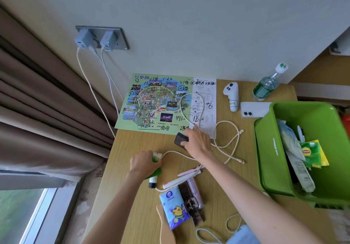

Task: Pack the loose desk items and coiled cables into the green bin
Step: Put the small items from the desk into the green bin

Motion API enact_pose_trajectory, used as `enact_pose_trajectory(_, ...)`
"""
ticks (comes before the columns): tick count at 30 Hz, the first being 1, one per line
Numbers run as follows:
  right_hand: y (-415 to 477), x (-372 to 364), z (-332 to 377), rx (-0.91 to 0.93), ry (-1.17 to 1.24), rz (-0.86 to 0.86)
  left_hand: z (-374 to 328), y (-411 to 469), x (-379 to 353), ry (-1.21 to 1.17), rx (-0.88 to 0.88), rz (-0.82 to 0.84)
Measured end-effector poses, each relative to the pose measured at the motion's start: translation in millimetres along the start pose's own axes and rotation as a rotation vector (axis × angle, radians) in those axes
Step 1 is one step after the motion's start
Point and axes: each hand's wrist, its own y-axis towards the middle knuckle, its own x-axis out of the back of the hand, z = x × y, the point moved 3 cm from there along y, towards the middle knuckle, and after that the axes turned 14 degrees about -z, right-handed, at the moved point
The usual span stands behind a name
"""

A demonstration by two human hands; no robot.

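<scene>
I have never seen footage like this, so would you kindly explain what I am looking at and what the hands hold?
There is no machine here: one wide-angle camera on a person's head looks down at their bare hands over a wooden desk. The left hand grips a green tube. The right hand holds a small dark block. On the desk lie a map, a white cable, a tissue pack, a white controller and a water bottle. The green bin on the right already holds packets.
</scene>
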Motion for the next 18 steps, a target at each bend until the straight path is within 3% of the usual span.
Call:
enact_pose_trajectory(4,-14.3,43.8,-29.6,-0.177,0.255,-0.109,-23.1,-2.7,32.4,-0.075,0.003,-0.148)
enact_pose_trajectory(10,-38.3,145.2,-110.3,-0.321,0.408,-0.432,-111.8,-6.3,99.6,-0.351,-0.064,-0.351)
enact_pose_trajectory(15,-67.0,205.4,-198.6,-0.540,0.460,-0.711,-190.6,-18.9,133.4,-0.541,-0.158,-0.378)
enact_pose_trajectory(18,-69.6,214.2,-241.2,-0.704,0.433,-0.735,-228.3,-25.4,142.2,-0.566,-0.218,-0.379)
